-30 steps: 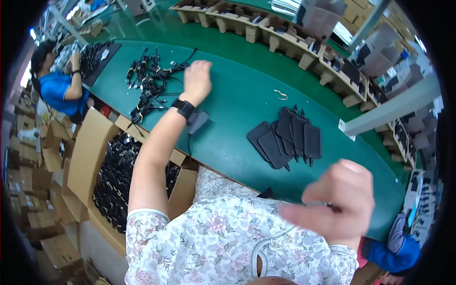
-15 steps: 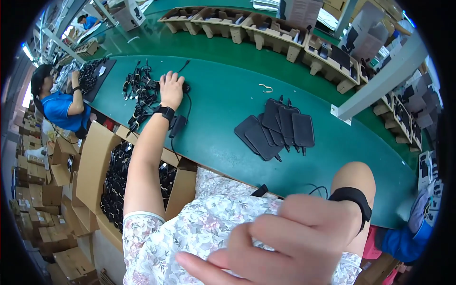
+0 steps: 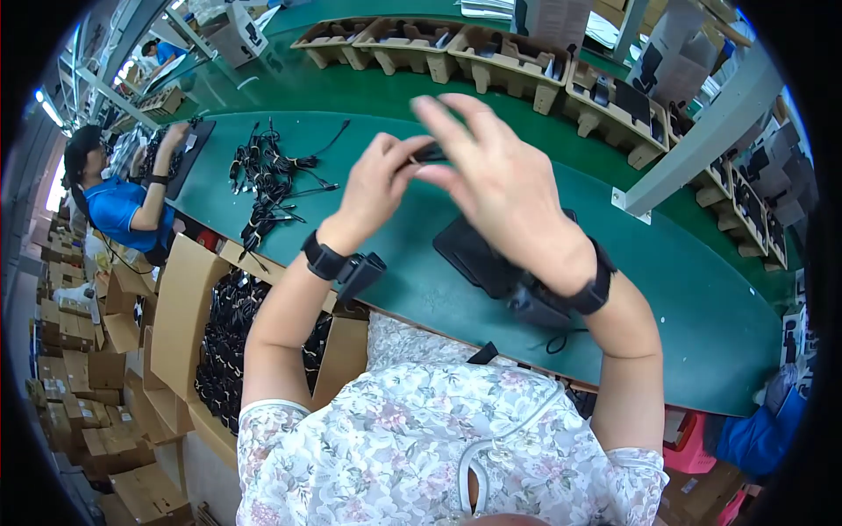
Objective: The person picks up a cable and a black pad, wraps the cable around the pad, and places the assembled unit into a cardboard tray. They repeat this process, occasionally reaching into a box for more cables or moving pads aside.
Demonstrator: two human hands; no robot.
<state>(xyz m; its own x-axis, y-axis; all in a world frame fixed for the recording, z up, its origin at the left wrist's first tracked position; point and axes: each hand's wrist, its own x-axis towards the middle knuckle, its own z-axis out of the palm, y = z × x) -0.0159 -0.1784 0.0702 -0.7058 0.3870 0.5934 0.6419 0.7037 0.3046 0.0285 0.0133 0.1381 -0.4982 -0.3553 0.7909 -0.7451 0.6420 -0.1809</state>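
Observation:
My left hand is closed in a pinch on a small bundle of black cable above the green table. Opposite it, my right hand is smeared by motion. Its fingers are stretched apart, and its thumb comes close to the cable; contact is unclear. On the table to the left lies a loose heap of tied black cables. Below my right hand and forearm sit flat black pads, partly hidden. Each wrist wears a black strap with a dark device.
An open carton full of black cables stands at the table's left front edge. Moulded pulp trays line the far side. A pale metal post rises at the right. A co-worker in blue sits to the left.
My left hand has left the cable heap and come right with a cable bundle. My right hand has risen from near my lap to meet it. The co-worker's arm has lifted.

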